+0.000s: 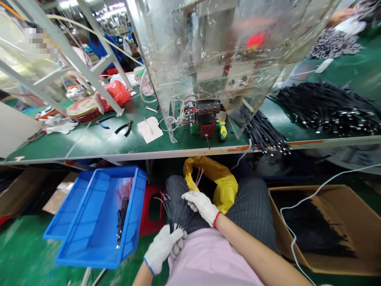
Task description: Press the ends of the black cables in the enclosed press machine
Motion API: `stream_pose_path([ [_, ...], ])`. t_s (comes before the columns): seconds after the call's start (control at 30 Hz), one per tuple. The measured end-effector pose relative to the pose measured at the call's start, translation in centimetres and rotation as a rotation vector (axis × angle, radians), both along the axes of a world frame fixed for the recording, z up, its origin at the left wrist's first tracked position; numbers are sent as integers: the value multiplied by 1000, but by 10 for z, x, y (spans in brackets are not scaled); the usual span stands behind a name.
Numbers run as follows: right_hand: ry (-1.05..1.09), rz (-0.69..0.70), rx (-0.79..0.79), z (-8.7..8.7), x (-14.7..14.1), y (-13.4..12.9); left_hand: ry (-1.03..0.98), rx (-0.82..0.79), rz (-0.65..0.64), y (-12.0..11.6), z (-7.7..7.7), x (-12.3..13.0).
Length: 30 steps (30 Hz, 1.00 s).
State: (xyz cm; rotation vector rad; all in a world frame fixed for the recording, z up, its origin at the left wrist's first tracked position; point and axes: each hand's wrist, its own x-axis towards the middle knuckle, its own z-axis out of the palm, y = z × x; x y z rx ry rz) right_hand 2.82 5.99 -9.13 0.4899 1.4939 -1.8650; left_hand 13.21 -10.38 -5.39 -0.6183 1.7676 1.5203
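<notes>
Cable bundle [170,217] at the person's left thigh [175,183].
Left hand [163,247] grip is closed around the black bundle, its pink wire ends [163,196] projecting free. Right hand [203,206] grip appears narrowed to a pinch on one cable [198,178]. Hold the bundle firmly without crushing it, keep ends level, and handle strands singly, well clear of the yellow bag [228,188], to prevent fine wires snagging or bending.
</notes>
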Motion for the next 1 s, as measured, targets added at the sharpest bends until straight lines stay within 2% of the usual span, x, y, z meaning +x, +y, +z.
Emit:
stream_pose_path([
  [0.17, 108, -13, 99, -16, -3, -4, -36, -20, -16, -7, -5, 8],
  [0.23, 132, 30, 151, -21, -4, -3, -42, 8, 27, -9, -8, 12],
  [0.47, 336, 169, 490, -31, -15, 0, -144, 245, 220, -11, -23, 15],
  [0.6, 327, 126, 594, -38, -30, 5, -228, 283, 267, -17, -32, 22],
  [0.67, 310, 77, 617, -44, -38, 7, -266, 311, 297, -22, -37, 27],
  [0.83, 285, 19, 599, -59, -46, 8, -295, 360, 462, -30, -47, 32],
  [1.0, 212, -79, 450, -70, -44, 12, -288, 331, 463, -29, -49, 30],
])
